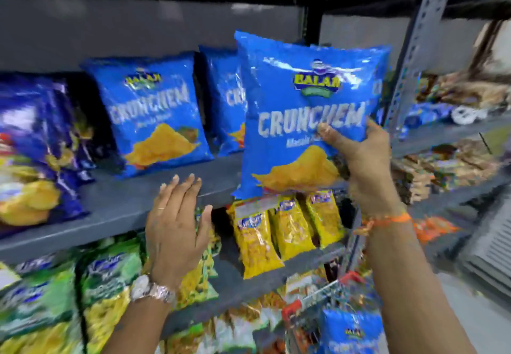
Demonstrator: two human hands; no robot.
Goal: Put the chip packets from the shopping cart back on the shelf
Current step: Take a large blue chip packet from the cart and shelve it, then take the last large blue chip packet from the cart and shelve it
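Blue Crunchem packets: four – one held [301,110], two on shelf [154,115], one in cart [351,331]; yellow packets [287,229]: three

The right hand [365,165] holds one chip packet [301,115] upright before the shelf [116,209], at its right end. Behind it and to its left, two packets [154,115] stand on this shelf. The left hand [177,220] is before the shelf edge. The cart [318,312] is below at the right, with one packet in it.

right hand [362,160] gripping blue chip packet [301,110], shelf [116,207]
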